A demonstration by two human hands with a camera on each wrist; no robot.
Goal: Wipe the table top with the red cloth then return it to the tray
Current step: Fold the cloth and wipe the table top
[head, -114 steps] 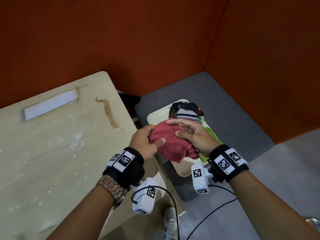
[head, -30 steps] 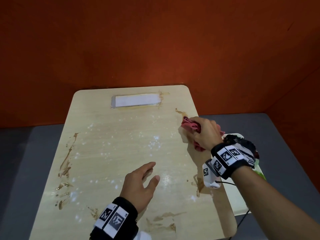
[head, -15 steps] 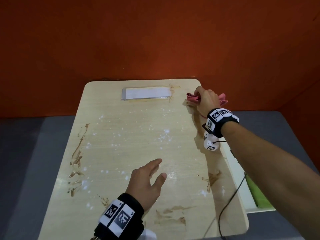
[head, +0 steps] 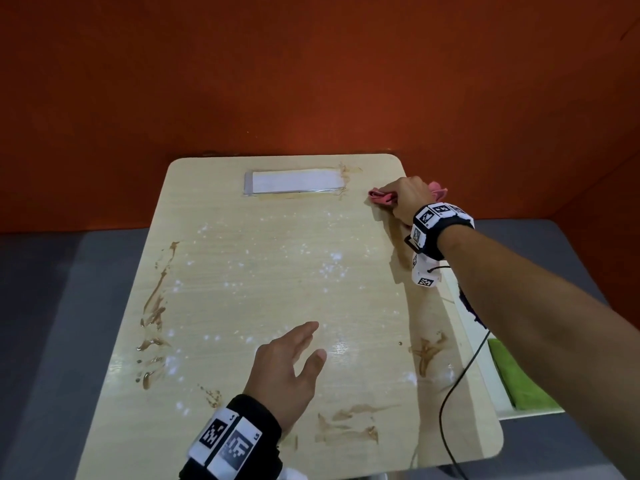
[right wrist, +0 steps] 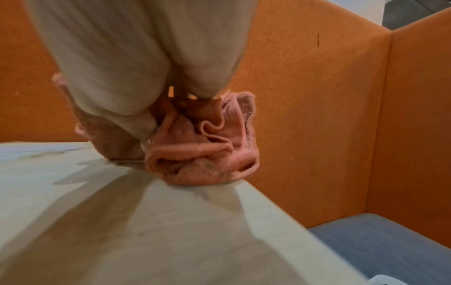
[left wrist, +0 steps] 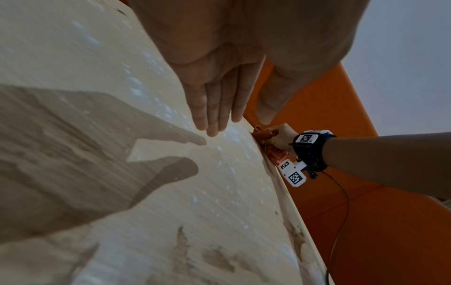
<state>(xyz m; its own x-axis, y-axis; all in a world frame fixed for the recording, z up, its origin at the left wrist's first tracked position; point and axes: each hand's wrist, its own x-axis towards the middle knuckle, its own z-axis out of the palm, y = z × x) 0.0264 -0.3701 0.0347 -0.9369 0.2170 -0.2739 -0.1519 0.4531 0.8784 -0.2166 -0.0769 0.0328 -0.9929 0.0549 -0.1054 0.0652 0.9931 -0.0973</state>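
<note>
The red cloth (head: 381, 197) (right wrist: 202, 146) (left wrist: 263, 134) is bunched up at the far right corner of the pale wooden table top (head: 277, 271). My right hand (head: 407, 199) grips it and presses it down on the wood. My left hand (head: 294, 362) hovers over the near middle of the table with fingers straight (left wrist: 214, 115), holding nothing. The white tray (head: 485, 382) shows partly past the table's right edge, under my right forearm, with a green cloth (head: 516, 379) in it.
Brown smears run down the table's left side (head: 156, 306), along the near edge (head: 346, 424) and at the right (head: 427, 351). White specks dot the middle. A white strip (head: 294, 181) lies at the far edge. Orange walls (head: 311, 81) stand behind; a grey seat (head: 41, 306) surrounds the table.
My right hand has carried the cloth from the tray onto the table and slid it along the right edge to the far corner. My left hand let go and stays over the near middle.
</note>
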